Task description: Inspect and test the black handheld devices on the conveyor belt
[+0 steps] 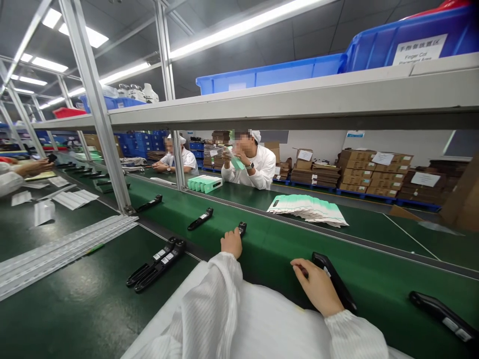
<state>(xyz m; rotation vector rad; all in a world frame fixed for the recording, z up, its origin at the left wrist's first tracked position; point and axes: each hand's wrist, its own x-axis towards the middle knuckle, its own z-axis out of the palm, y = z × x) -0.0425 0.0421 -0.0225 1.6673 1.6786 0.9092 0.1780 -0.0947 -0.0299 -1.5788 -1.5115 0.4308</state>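
Head view: the left hand [232, 243], at centre, reaches across a long green belt [269, 252] with its fingertips at a slim black plastic device with a pale label [243, 229]; the hand covers part of it, and I cannot tell whether the grip has closed. Right of centre, low in the frame, the right hand [318, 286] is bent, thumb near the fingers, just beside a long black plastic bar-shaped device [337, 284]; its hold cannot be told. Lower left, two labelled black devices [159, 267] lie side by side. Upper centre, a white-clad co-worker [266, 168] holds a mint-green-and-white carton [237, 161].
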